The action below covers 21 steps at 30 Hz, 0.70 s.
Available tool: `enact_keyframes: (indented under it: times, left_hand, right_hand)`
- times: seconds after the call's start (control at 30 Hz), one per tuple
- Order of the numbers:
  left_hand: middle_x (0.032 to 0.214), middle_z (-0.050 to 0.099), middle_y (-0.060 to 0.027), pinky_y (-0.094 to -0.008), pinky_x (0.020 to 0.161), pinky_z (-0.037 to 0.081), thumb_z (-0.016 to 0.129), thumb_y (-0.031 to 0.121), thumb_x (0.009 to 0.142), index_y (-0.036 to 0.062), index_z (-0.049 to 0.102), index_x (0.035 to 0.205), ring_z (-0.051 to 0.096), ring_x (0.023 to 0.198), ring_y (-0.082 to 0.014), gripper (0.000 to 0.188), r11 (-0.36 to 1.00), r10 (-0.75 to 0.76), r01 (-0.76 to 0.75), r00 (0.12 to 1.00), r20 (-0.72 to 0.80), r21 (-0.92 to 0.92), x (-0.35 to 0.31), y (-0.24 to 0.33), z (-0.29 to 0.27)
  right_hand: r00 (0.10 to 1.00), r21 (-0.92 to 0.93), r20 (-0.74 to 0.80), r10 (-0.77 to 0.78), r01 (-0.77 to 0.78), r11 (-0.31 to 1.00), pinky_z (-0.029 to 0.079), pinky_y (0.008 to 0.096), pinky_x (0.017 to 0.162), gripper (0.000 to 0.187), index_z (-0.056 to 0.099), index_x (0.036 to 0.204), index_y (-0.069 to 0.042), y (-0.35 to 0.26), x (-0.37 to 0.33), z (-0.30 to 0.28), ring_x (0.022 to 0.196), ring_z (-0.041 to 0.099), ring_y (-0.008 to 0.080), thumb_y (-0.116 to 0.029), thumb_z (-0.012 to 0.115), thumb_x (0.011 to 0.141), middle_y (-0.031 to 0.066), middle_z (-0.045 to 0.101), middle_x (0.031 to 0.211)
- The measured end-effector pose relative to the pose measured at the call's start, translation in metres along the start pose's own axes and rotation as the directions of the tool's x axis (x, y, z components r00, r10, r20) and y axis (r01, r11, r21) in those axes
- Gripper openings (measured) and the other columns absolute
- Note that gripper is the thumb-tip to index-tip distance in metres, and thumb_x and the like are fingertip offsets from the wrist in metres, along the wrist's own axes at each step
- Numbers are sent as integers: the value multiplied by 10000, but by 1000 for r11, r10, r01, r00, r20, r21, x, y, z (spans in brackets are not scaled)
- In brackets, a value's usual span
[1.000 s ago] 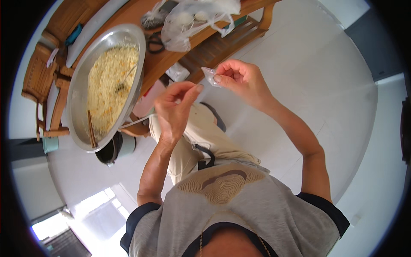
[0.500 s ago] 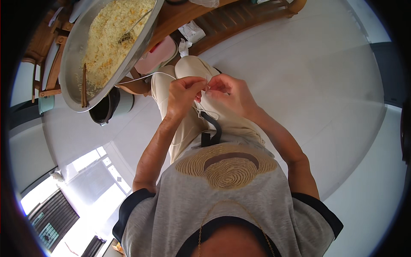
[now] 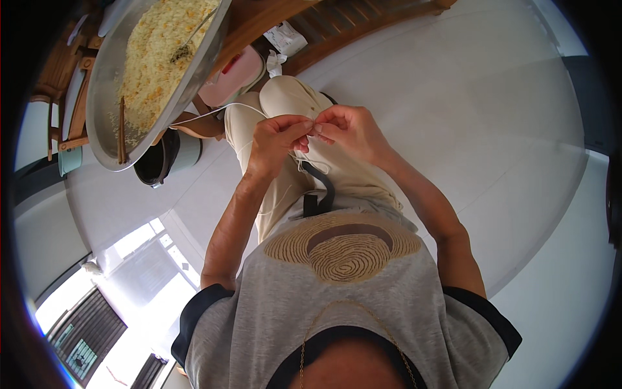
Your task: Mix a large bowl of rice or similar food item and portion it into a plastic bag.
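Observation:
Above my lap, my left hand [image 3: 277, 137] and my right hand [image 3: 353, 135] meet fingertip to fingertip, both closed in a pinch. A thin white string [image 3: 234, 105] runs from beside the basin to my left hand, and loose loops of it lie on my beige trousers [image 3: 295, 97] below the hands. Whatever sits between the right fingertips is too small to make out. At the upper left, a large metal basin [image 3: 103, 104] holds yellowish rice grains [image 3: 155, 58]. A spoon [image 3: 181, 52] lies in the grains, and a pair of brown chopsticks [image 3: 121, 129] rests against the basin's near side.
A dark bucket [image 3: 155, 162] stands on the floor under the basin. Beyond my knees are a pink lidded bin [image 3: 227, 84], a white packet [image 3: 285, 39] and a wooden bench [image 3: 363, 32]. A black strap [image 3: 321, 194] lies at my waist. Pale tiles cover the floor [image 3: 466, 129].
My right fingers have closed in against the left fingertips, and the small gap between them has narrowed. The basin and furniture sit slightly further left in the view.

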<state>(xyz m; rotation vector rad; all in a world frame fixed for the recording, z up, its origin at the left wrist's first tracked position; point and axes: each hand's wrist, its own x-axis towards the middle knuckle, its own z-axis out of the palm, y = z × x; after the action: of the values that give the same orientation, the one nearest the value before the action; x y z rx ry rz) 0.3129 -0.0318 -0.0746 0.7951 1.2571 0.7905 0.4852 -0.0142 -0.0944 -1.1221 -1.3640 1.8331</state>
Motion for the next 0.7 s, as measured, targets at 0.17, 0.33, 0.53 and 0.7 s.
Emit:
enact_keyframes:
  times: [0.17,0.33,0.53,0.7]
  left_hand:
    - [720,609,-71,-217,563,473,574,105,801,-45,606,872,541,582,-96,169,999,43,-43,999,5,28,-1,1,4]
    - [719,609,-92,-236,572,497,564,85,790,-57,595,870,564,587,-117,165,999,25,-25,1000,2,34,-2,6,6]
    - [716,615,-108,-240,560,517,569,55,767,-72,597,849,575,580,-126,153,996,-42,42,999,13,-78,-3,7,4]
    - [719,614,-105,-244,569,521,573,64,767,-65,597,859,576,581,-126,160,997,-63,63,998,18,-37,0,7,2]
  right_hand:
    - [999,11,-43,-32,33,999,452,196,574,125,583,800,45,4,1,0,611,567,76,-69,559,755,59,616,679]
    - [998,40,-56,-38,40,998,430,192,535,104,578,776,44,5,1,-1,567,535,67,-50,541,749,48,594,641]
    - [1000,103,-13,-1,2,995,411,194,514,106,571,777,49,6,1,-2,553,514,66,-47,532,754,45,577,624]
    - [999,19,6,-52,52,998,430,192,540,130,579,806,50,3,1,-2,564,522,66,-72,539,784,44,582,643]
